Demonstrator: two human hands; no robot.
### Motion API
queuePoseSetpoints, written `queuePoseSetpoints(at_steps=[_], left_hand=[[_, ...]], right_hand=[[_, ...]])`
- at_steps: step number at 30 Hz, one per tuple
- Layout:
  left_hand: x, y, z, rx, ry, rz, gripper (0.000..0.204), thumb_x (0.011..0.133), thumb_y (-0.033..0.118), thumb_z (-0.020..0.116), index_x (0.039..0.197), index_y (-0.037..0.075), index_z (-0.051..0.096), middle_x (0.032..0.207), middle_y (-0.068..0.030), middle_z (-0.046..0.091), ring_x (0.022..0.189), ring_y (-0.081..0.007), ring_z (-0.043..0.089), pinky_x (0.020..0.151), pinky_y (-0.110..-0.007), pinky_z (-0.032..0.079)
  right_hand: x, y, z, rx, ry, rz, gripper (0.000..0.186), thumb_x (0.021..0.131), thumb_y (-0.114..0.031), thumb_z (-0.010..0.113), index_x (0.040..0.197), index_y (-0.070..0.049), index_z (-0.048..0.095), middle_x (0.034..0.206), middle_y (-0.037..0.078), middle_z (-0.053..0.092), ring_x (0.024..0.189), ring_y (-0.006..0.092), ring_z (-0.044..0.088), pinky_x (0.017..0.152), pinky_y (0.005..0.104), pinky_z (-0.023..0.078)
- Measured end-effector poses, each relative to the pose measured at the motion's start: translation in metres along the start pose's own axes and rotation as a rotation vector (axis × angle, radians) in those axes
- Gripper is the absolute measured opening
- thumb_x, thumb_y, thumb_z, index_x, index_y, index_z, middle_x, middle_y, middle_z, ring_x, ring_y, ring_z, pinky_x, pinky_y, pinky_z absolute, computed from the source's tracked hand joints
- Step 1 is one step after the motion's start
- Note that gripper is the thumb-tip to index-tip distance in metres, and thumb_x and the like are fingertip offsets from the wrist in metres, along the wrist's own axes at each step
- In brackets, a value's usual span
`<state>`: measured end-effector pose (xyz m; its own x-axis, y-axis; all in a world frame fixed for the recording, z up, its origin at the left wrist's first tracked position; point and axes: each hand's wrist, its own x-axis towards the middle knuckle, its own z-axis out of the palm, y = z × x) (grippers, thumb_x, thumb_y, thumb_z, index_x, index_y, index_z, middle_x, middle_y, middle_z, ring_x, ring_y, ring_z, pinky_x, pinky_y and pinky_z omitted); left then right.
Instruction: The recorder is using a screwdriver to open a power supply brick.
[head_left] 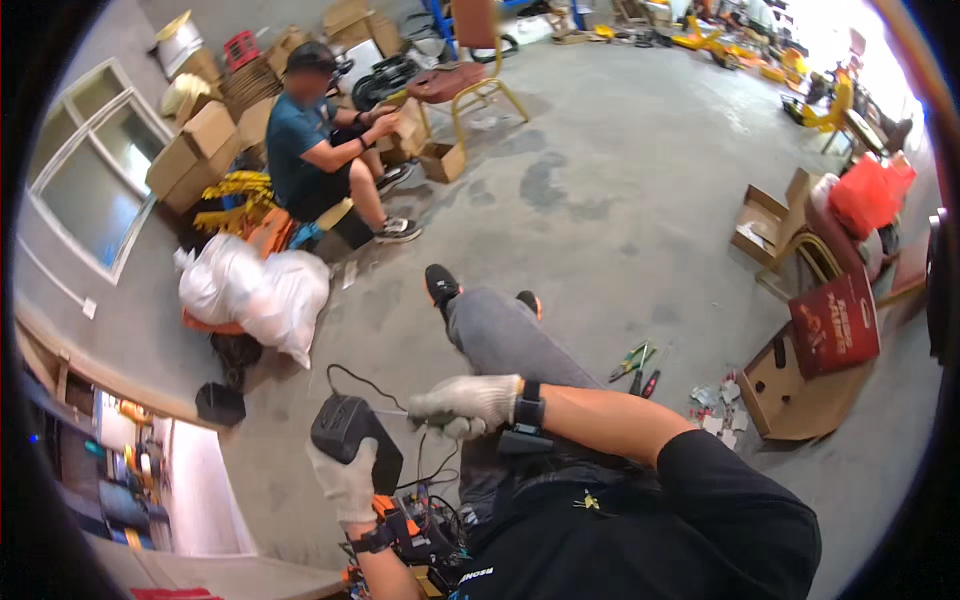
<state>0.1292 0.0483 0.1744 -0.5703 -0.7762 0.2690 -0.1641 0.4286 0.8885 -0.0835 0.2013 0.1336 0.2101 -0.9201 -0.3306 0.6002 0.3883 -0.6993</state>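
Left hand (345, 482), pale knit glove: I see it gripping a boxy black housing (345, 428), rounded at the corners. Right hand (466, 405), same knit: closed around a slim tool (396, 412), shaft toward the housing; whether its tip touches, I cannot tell. Black cable (368, 379): curving just beyond both grips. Trousered leg (510, 335): grey, bounding room beside the right grip. Concrete floor (620, 240): stained, open stretch ahead. White sack (255, 290): crumpled, ahead-left.

The gloved left hand (342, 482) sits near left, fingers curled; the gloved right hand (465, 402) is clenched, its forearm (610, 418) stretched leftward.
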Motion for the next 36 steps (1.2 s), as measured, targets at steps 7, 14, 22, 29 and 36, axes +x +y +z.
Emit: queuePoseSetpoints(at_steps=[7, 14, 22, 29, 36], left_hand=[[0.004, 0.005, -0.011, 0.254, -0.057, -0.028, 0.064, 0.074, 0.004, 0.081, 0.133, -0.003, 0.056, 0.119, -0.0131, 0.069, 0.107, -0.0224, 0.068, 0.099, -0.038, 0.056], [0.000, 0.005, -0.010, 0.174, -0.070, -0.076, 0.063, 0.078, 0.008, 0.082, 0.134, -0.003, 0.056, 0.124, -0.0123, 0.069, 0.113, -0.0235, 0.067, 0.105, -0.038, 0.053], [0.001, 0.010, -0.010, 0.174, -0.035, -0.068, 0.062, 0.076, 0.007, 0.082, 0.132, -0.003, 0.057, 0.123, -0.0129, 0.069, 0.112, -0.0235, 0.067, 0.104, -0.039, 0.053], [-0.002, -0.009, -0.008, 0.222, -0.031, -0.067, 0.069, 0.072, 0.009, 0.082, 0.135, -0.003, 0.056, 0.122, -0.0149, 0.069, 0.108, -0.0245, 0.069, 0.100, -0.039, 0.056], [0.002, -0.018, -0.008, -0.006, -0.003, -0.158, 0.076, 0.071, 0.002, 0.081, 0.140, -0.004, 0.050, 0.127, -0.0155, 0.065, 0.115, -0.0254, 0.066, 0.103, -0.038, 0.055]], right_hand=[[0.014, 0.022, 0.006, -1.182, 0.442, -0.512, 0.037, 0.102, -0.034, 0.058, 0.110, 0.001, 0.068, 0.092, 0.024, 0.074, 0.084, 0.0417, 0.073, 0.082, 0.0500, 0.055], [0.017, 0.018, 0.003, -0.532, 0.445, -0.411, 0.034, 0.097, -0.033, 0.065, 0.108, -0.001, 0.071, 0.082, 0.013, 0.072, 0.066, 0.0201, 0.067, 0.060, 0.0363, 0.054], [0.004, -0.002, 0.001, 0.043, 0.270, -0.066, 0.031, 0.104, -0.035, 0.060, 0.105, -0.007, 0.071, 0.073, -0.004, 0.061, 0.047, 0.0051, 0.042, 0.039, 0.0244, 0.028], [0.020, 0.026, 0.003, -1.140, 0.548, -0.610, 0.027, 0.099, -0.027, 0.062, 0.104, -0.001, 0.069, 0.096, 0.025, 0.074, 0.088, 0.0428, 0.073, 0.081, 0.0496, 0.056], [0.014, 0.014, -0.001, -0.618, 0.538, -0.481, 0.031, 0.101, -0.032, 0.065, 0.112, -0.004, 0.069, 0.097, 0.012, 0.075, 0.075, 0.0207, 0.070, 0.070, 0.0358, 0.057]])
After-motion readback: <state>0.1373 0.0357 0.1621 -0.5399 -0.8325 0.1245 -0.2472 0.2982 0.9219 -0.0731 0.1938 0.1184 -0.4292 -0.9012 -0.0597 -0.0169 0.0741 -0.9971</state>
